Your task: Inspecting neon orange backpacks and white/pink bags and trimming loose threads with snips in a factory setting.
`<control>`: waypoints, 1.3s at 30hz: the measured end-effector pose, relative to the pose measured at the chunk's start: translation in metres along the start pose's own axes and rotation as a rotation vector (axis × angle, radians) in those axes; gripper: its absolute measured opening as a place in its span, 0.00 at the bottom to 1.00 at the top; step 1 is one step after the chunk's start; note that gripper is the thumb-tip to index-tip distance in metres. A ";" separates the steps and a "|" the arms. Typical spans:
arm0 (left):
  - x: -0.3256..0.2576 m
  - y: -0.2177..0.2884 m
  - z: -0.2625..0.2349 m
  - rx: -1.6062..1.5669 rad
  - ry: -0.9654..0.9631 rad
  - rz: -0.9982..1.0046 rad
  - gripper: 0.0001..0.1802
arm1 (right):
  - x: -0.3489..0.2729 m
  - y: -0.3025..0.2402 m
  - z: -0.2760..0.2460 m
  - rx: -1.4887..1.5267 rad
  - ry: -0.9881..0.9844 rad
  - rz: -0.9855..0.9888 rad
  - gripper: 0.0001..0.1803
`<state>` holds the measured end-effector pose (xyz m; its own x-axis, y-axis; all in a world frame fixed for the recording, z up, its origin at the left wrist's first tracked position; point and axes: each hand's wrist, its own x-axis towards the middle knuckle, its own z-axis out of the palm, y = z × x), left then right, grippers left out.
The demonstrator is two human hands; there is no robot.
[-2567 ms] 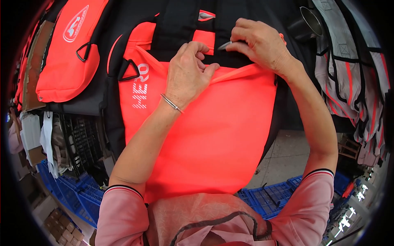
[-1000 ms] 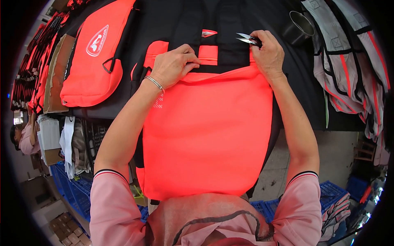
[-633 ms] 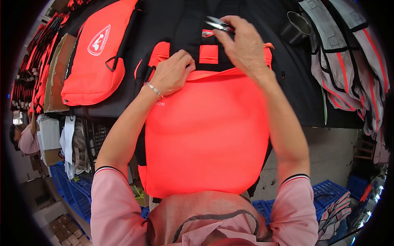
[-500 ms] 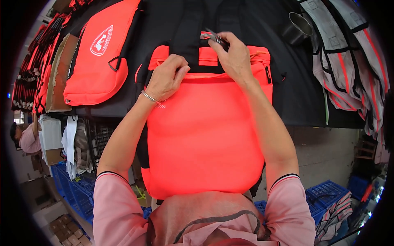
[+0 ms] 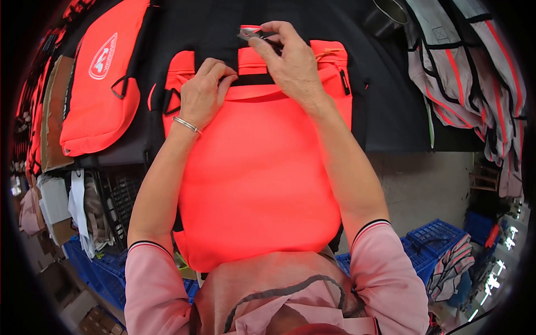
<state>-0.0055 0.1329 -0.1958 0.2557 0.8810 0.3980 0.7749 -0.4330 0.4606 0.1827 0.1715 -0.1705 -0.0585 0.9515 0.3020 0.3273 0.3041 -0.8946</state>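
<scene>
A bright coral-red backpack [image 5: 257, 178] lies in front of me, its lower end against my body and its upper end on the black-covered table. My left hand [image 5: 202, 95], with a bracelet at the wrist, is closed at the bag's top edge beside a black strap; its fingertips appear to pinch the material there. My right hand [image 5: 296, 70] holds small dark thread snips [image 5: 273, 43] above the top of the bag. The tips of the snips are by a small red-and-grey tab [image 5: 250, 29]. My fingers partly hide the snips.
Another coral-red bag [image 5: 106, 95] lies at the left beside a cardboard piece [image 5: 56, 111]. A metal cup [image 5: 386, 18] stands at the far right, near grey striped pieces [image 5: 463, 84] hanging over the table edge. Blue crates [image 5: 432, 240] are below right.
My view has shifted, so the table and its things sit further left and higher in the picture. My right hand has brought the snips to the red tab. My left hand remains at the top edge.
</scene>
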 end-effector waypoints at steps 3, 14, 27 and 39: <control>-0.001 0.001 0.006 0.200 -0.010 -0.011 0.06 | -0.005 0.002 -0.007 -0.124 -0.042 -0.014 0.20; -0.005 0.005 0.013 0.111 0.053 -0.132 0.05 | -0.019 0.016 -0.005 -0.547 -0.198 -0.356 0.16; -0.005 0.000 0.015 0.052 0.110 -0.109 0.06 | -0.020 0.021 0.010 -0.646 -0.147 -0.460 0.16; -0.004 0.002 0.015 0.062 0.131 -0.076 0.05 | -0.020 0.028 0.014 -0.587 -0.131 -0.504 0.14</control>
<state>0.0036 0.1309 -0.2080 0.1202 0.8766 0.4659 0.8245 -0.3496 0.4450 0.1794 0.1620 -0.2057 -0.4312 0.7142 0.5514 0.6748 0.6609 -0.3284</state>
